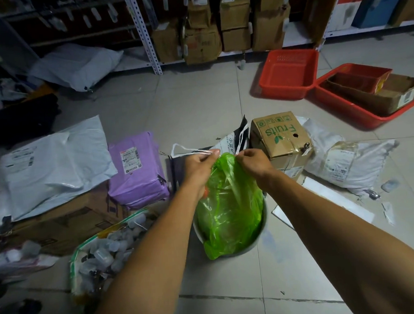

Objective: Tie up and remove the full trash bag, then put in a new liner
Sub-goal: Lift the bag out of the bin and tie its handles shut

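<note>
Here we pinched the green bag (228,204) top with left hand (198,164) and right hand (251,161), fingers clamped on plastic; best gather both corners tight above the bin (261,233) before knotting.

Trash bag (228,204) showing translucent bright green, orange bit glowing through on its left. Bin (259,238) reading grey. Parcel (136,171) showing lilac with a white label. Baskets (290,74) showing solid red. Fruits box (279,135) showing brown card, green print. Floor tiles (197,101) reading pale grey.
</note>
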Demonstrator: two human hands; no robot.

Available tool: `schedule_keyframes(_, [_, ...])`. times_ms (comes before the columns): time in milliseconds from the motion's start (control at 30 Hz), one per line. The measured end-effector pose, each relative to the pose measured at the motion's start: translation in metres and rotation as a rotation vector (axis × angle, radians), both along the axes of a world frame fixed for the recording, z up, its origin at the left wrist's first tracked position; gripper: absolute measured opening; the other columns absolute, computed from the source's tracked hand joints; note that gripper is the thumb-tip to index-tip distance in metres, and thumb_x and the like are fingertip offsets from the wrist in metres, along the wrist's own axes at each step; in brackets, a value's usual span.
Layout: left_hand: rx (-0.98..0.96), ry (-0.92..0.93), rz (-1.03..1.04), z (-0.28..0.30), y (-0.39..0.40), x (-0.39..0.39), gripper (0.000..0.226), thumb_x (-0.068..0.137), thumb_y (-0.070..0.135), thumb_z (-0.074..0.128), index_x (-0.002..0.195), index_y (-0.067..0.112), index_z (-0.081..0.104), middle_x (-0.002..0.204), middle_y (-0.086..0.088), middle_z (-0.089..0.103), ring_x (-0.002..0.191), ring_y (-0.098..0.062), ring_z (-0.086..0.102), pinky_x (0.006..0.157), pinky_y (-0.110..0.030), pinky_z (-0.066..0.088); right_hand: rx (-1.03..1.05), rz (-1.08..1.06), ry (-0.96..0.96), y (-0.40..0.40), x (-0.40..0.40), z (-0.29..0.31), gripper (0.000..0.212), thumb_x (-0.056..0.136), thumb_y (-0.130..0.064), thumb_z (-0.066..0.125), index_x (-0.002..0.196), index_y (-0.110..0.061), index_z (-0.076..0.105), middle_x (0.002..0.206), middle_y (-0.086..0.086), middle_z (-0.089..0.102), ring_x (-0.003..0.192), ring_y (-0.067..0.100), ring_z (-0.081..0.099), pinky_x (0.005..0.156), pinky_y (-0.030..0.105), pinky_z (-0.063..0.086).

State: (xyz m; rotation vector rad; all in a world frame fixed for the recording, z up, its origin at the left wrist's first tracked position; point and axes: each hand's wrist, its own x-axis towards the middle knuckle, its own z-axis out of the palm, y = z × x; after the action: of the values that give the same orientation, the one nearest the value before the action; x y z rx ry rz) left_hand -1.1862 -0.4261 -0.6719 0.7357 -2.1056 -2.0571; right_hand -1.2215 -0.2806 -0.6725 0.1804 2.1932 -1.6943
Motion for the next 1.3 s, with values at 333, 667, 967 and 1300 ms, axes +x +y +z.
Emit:
schedule_keyframes(333, [-0.041, -0.072, -0.022, 0.003, 0.006, -0.006, 0.020, 0.089, 0.020, 0.069, 0.106, 0.010, 0.068, 0.085, -0.001, 0.072, 0.072, -0.003, 0.063, 0.062, -0.017, 0.046, 0.145, 0.020, 0.147, 0.004, 0.005, 0.000, 0.026, 0.089, -0.027, 0.061, 0.064, -0.022, 0.057, 0.077, 0.004, 0.066, 0.085, 0.029, 0.062, 0.083, 0.046, 0.051])
schedule_keyframes(667, [-0.151, -0.087, -0.265, 0.013, 0.006, -0.008, 0.013, 0.092, 0.013, 0.063, 0.101, 0.013, 0.073, 0.100, -0.004, 0.072, 0.097, -0.016, 0.065, 0.089, -0.032, 0.052, 0.267, 0.249, 0.507, 0.011, 0.001, 0.015, 0.013, 0.091, -0.024, 0.062, 0.087, -0.013, 0.066, 0.120, 0.007, 0.065, 0.113, 0.023, 0.056, 0.100, 0.045, 0.044])
schedule_keyframes(967, [-0.230, 0.012, -0.264, 0.017, 0.004, -0.005, 0.021, 0.083, 0.001, 0.071, 0.079, 0.020, 0.064, 0.081, -0.001, 0.067, 0.080, -0.013, 0.063, 0.074, -0.022, 0.052, 0.256, 0.130, 0.424, 0.002, -0.002, 0.021, 0.013, 0.091, -0.024, 0.063, 0.094, -0.011, 0.065, 0.088, 0.006, 0.071, 0.084, 0.022, 0.066, 0.081, 0.046, 0.055])
schedule_keyframes(1300, [-0.343, 0.064, -0.261, 0.018, 0.005, -0.008, 0.029, 0.079, -0.001, 0.073, 0.070, 0.023, 0.059, 0.078, 0.000, 0.066, 0.080, -0.016, 0.064, 0.079, -0.035, 0.056, 0.081, 0.138, 0.282, 0.003, -0.003, 0.018, 0.013, 0.090, -0.021, 0.066, 0.090, -0.013, 0.076, 0.086, 0.002, 0.074, 0.085, 0.018, 0.068, 0.085, 0.043, 0.057])
